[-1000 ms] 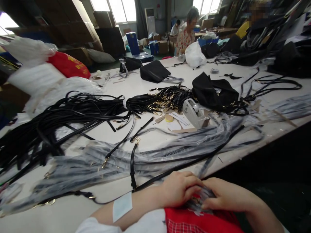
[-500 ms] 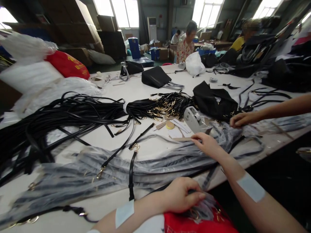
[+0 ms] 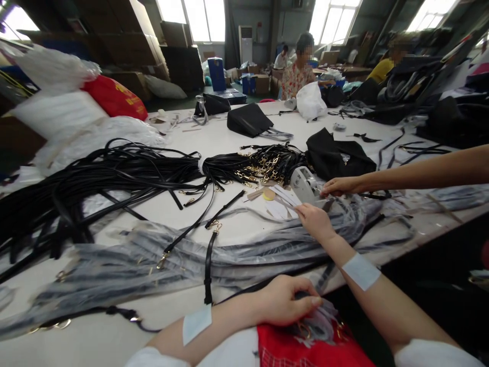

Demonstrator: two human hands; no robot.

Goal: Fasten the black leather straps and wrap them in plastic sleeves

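My left hand rests low at my lap. Its fingers curl over a plastic-wrapped strap bundle with gold-coloured fittings, lying against red cloth. Further forward, my right hand is over the table, thumb and fingers pinched at the end of a thin beige strip. Just beyond it stands a pale grey tape dispenser. White paper slips and a round yellowish roll lie to its left. Plastic-wrapped straps stretch across the table between my hands.
Another person's hand reaches in from the right to the dispenser. A big bundle of black straps with gold clasps covers the left and middle. Black bags and a white plastic bag stand further back.
My right hand has shifted slightly left, with the beige strip now angled up leftward. The other person's hand has come left to the dispenser. My left hand stays about where it was.
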